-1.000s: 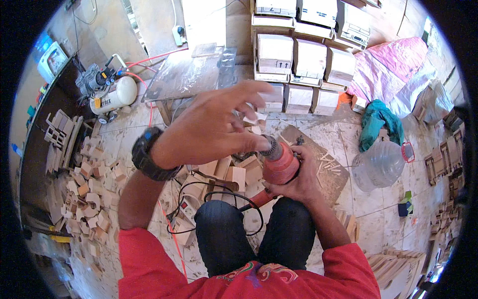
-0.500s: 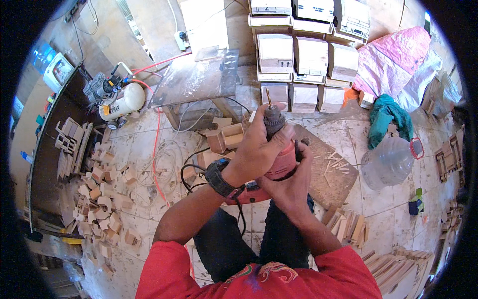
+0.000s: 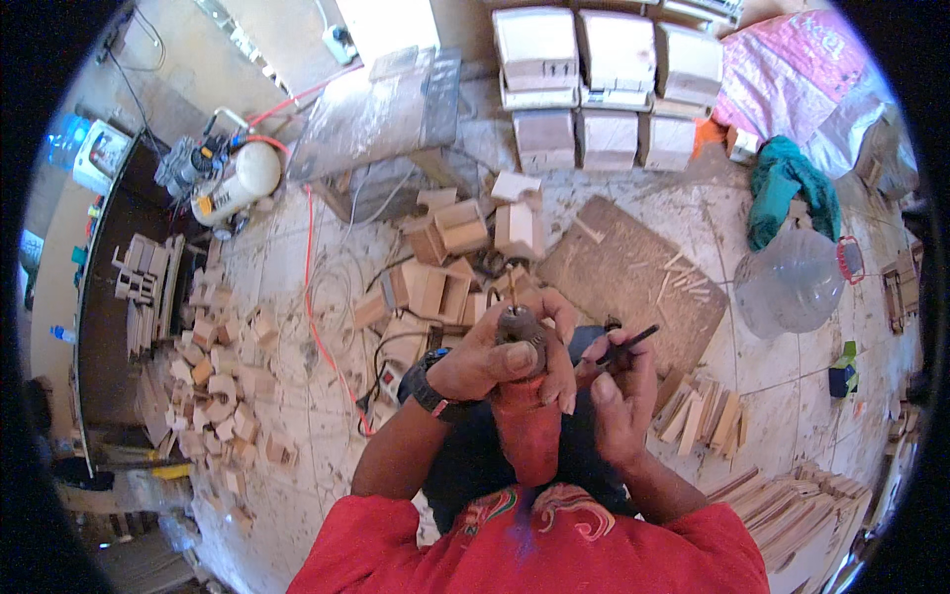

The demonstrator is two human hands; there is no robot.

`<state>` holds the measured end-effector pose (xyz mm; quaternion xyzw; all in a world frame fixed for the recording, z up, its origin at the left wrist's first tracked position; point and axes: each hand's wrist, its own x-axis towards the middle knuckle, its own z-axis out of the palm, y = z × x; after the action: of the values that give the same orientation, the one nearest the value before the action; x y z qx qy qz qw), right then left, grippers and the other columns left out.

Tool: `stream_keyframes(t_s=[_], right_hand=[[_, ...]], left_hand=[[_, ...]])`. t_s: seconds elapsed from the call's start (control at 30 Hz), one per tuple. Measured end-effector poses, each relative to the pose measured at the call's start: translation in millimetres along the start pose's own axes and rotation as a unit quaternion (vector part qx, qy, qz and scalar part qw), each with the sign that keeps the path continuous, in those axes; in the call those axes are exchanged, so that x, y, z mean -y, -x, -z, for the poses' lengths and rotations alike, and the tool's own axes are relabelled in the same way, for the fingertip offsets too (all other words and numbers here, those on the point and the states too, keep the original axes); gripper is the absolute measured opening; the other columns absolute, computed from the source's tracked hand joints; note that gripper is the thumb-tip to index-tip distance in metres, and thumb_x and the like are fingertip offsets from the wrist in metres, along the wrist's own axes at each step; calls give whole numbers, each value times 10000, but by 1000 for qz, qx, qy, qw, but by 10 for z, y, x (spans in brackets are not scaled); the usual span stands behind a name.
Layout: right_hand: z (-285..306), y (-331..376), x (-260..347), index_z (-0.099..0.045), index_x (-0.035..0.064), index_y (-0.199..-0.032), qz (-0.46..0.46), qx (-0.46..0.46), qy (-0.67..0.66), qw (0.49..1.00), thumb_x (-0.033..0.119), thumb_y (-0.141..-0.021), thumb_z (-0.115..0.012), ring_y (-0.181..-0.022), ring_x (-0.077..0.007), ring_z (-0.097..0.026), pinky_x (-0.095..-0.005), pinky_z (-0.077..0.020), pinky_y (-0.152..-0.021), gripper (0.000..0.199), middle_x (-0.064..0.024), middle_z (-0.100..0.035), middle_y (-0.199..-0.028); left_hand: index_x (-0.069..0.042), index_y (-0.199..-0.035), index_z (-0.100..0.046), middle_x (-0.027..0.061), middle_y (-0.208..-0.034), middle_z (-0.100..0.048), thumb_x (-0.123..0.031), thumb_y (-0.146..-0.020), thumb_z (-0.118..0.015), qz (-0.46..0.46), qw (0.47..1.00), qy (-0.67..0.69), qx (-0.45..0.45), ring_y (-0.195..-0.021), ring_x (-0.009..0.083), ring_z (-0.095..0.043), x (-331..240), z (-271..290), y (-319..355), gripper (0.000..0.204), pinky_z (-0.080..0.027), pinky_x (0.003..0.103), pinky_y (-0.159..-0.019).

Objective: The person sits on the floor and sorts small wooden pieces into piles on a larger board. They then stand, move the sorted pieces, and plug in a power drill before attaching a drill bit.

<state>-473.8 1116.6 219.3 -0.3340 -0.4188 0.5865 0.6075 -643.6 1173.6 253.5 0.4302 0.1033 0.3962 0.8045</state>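
Observation:
A red power drill (image 3: 529, 436) points away from me, its rear end close to my shirt. My left hand (image 3: 473, 364) is closed around the drill's dark chuck (image 3: 521, 332). A brass-coloured drill bit (image 3: 513, 287) sticks up out of the chuck. To the right of the drill, my right hand (image 3: 625, 401) pinches a black chuck key (image 3: 633, 344) between thumb and fingers. The key is apart from the chuck. Part of the drill's body is hidden behind my left fingers.
Small wooden boxes (image 3: 461, 226) lie in a heap beyond the drill. A brown board (image 3: 614, 259) with thin sticks lies on the floor to the right, near a large clear bottle (image 3: 789, 287). An air compressor (image 3: 237, 186) stands left, by a low table (image 3: 371, 124).
The drill has come down and closer to my body. My right hand has left the drill's body and moved right, now with the chuck key in it. My left hand stays around the chuck.

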Motion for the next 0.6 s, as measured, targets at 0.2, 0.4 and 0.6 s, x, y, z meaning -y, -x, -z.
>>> stream_keyframes(t_s=[0.2, 0.4, 0.6], right_hand=[[105, 74, -133, -419, 39, -1068, -19, -17, 53, 998, 216, -961, -497, -705, -106, -504, -244, -433, -633, 222, -58, -543, -857], [68, 27, -88, -448, 28, -1025, 6, -18, 98, 995, 212, -975, -465, -686, -91, -478, -237, -412, -619, 192, -43, -536, -821], [35, 46, -209, -474, 23, -999, 10, -14, 171, 985, 179, -967, -471, -708, -93, -477, -249, -417, -650, 160, -33, -536, -803]], left_hand=[[-32, -1032, -410, 93, -649, -598, -445, -828, -666, 10, 998, 67, -13, -644, 222, -631, 401, 41, 196, 527, -528, 361, -641], [-11, -1133, -419, 134, -796, -626, -515, -954, -383, -42, 990, -56, -124, -695, 212, -641, 408, 37, 111, 536, -531, 322, -675], [-21, -1070, -513, 158, -892, -637, -415, -983, -375, -21, 956, -67, -286, -797, 256, -652, 312, 143, 97, 426, -539, 366, -730]])
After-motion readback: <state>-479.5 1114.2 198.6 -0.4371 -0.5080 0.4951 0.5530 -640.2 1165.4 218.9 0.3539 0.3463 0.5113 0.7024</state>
